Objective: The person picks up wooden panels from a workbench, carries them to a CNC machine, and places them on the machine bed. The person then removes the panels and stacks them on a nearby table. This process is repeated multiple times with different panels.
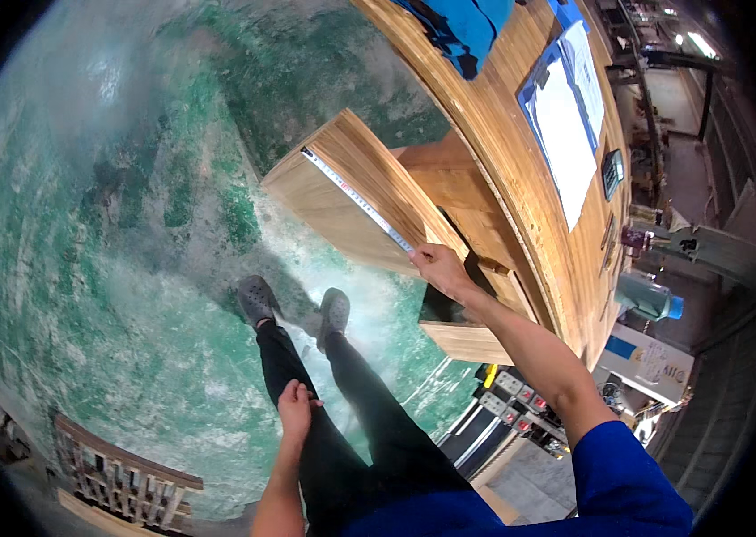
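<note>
Fingers (421, 258) of the right hand (439, 268) pinch the near end of a tape measure (357, 199), pressing it against the top edge of a wooden panel (342, 201). From that grip the tape's long axis runs up and to the left, away from the person, along the panel's edge to its far corner. The panel stands on edge beside a long wooden workbench (508, 152), which carries white sheets on a blue clipboard (566, 125) and folded blue cloth (458, 27). The left hand (295, 407) hangs well apart from the tape, loosely curled against the person's dark trouser leg and holding nothing; the right hand is plainly the nearer one. Grey shoes (257, 300) stand on a worn green floor (110, 224). A wooden pallet (118, 474) lies at near left.
</note>
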`<state>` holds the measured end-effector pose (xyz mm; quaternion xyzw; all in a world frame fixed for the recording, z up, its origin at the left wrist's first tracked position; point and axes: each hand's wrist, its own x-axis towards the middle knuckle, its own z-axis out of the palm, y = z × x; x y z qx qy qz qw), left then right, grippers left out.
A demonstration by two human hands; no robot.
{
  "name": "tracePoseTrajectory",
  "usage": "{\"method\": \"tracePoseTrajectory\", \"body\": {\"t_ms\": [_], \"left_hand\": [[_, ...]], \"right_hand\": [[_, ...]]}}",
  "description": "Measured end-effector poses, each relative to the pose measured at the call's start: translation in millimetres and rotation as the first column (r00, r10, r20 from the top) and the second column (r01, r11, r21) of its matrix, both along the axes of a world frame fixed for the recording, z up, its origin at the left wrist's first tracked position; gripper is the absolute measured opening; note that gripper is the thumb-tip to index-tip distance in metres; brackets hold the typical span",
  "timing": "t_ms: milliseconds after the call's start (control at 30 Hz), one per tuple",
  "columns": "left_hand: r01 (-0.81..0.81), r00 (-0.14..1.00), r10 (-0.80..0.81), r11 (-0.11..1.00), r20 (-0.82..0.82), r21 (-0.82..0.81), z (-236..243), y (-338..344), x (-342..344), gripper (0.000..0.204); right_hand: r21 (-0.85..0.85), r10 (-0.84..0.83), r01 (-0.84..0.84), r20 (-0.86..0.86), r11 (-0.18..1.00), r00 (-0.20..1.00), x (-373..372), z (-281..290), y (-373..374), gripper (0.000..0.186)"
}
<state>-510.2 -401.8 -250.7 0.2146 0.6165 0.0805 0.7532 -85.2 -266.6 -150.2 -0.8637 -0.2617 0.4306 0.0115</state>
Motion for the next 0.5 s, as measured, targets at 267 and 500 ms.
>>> {"method": "tracePoseTrajectory", "body": {"t_ms": [267,500], "left_hand": [[0.332,0.924,-0.292,0.933,-0.245,0.14,4.4,-18.9,30.4,0.023],[0.316,0.922,-0.276,0.942,-0.272,0.114,-10.2,-44.4,33.9,0.032]], "right_hand": [[0.12,0.025,-0.014,-0.094,0.993,0.995,16.1,-27.4,-9.4,0.036],[0.139,0.034,-0.009,-0.182,0.99,0.983,29.4,-37.4,-17.8,0.039]]}}
